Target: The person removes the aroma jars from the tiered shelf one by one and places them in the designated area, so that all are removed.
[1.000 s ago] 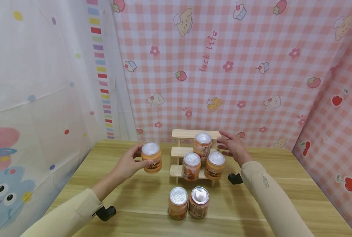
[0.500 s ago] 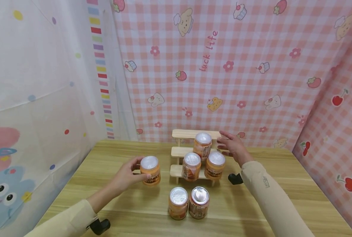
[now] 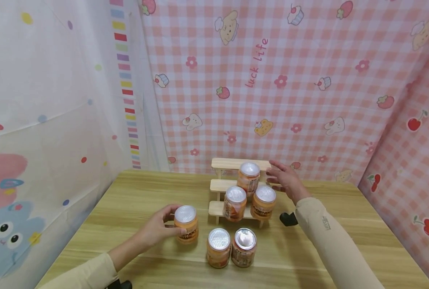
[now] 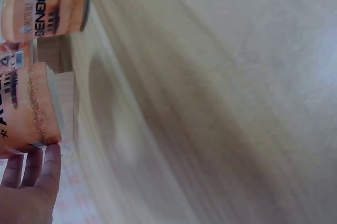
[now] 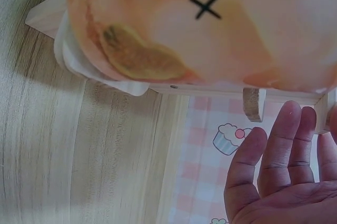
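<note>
My left hand [image 3: 160,228] grips an orange can [image 3: 186,230] with a silver lid, thumb across its front and fingers behind. The can is upright, left of two similar cans on the table. In the left wrist view, the fingers [image 4: 48,168] touch the orange label of the held can [image 4: 26,108]. My right hand [image 3: 288,181] is at the right end of a three-tier wooden rack [image 3: 221,163], fingers extended and holding nothing. In the right wrist view, the right-hand fingers [image 5: 281,150] are close beside the rack, under a large near can [image 5: 210,34].
On the rack stand a can [image 3: 248,182] on the middle step and two front cans, one left [image 3: 234,204] and one right [image 3: 263,204]. Before the rack, a can [image 3: 218,249] and another can [image 3: 244,249] stand side by side. A checked cloth [image 3: 290,100] hangs behind the table.
My left hand has brought the can down and nearer to the front of the table, closer to the two standing cans. The right hand stays beside the rack.
</note>
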### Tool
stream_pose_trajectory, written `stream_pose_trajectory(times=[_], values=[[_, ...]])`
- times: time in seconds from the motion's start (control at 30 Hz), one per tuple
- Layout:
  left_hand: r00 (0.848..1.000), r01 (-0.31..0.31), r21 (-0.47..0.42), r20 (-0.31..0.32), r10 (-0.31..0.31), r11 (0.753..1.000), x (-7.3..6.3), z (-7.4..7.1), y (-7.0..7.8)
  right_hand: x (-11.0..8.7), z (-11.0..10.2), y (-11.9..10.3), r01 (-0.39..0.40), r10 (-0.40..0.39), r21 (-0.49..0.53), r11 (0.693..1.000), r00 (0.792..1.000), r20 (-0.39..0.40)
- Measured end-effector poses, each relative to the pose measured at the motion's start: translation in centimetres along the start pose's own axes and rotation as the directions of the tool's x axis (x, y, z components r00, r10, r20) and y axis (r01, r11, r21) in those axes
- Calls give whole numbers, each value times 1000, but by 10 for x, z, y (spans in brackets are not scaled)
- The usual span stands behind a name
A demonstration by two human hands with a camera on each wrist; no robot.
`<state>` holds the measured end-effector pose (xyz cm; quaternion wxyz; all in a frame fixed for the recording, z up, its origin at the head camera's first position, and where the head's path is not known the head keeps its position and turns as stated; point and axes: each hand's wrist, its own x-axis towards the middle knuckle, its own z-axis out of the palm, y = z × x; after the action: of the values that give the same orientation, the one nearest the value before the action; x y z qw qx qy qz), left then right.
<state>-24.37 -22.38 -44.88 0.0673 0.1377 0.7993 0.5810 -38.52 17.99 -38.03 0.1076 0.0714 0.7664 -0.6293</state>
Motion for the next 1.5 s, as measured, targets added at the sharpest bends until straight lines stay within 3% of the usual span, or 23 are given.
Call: stream_pose_trajectory(times=[0.5,0.8,1.5], values=[[995,35,-66,98,-28,997,-10,11,-8,1,-1,1,5,-5,7,1000,1000,9],[991,-5,-94,132,18,996,-10,16,-11,2,-1,3,3,-3,10,1000,1000,14],[982,-35,-97,183,52,995,-16,21,-15,1,-1,4,15,-15,9,1000,1000,12]])
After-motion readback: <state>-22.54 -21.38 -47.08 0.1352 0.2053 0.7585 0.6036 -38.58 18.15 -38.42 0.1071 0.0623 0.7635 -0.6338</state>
